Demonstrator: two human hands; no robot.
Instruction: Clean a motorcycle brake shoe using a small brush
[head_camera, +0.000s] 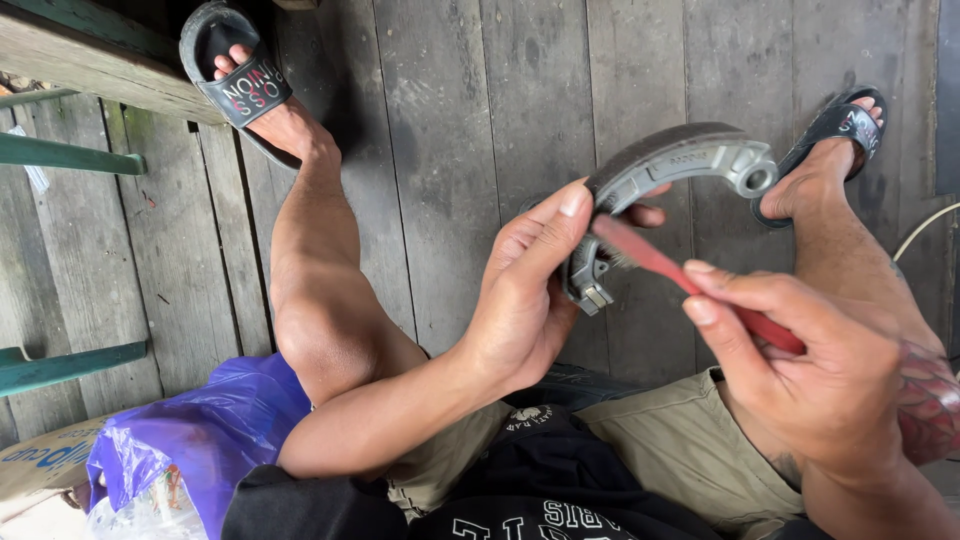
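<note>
**Brushing a curved metal part**

We are sitting low over a grey wooden floor (480, 120), with our knees apart and black sandals (238, 85) on our feet. Our left hand (520, 300) holds a curved metal brake part (665, 165) up in the air between our knees — the thumb lies on its outer edge and the fingers curl around behind it. Our right hand (800, 370) pinches a red toothbrush (660, 262) between thumb and fingers, and the bristle end touches the inside of the curve.

The metal part looks hard and stiff, and we think it is a bit heavy for its size. It will not bend. The dark strip along its outer side looks rough, so it should not slip. The thick middle of the curve seems the best place to hold — the ends are bumpy and thin. The toothbrush looks light.

A purple plastic bag (200, 430) lies by our left leg.
</note>
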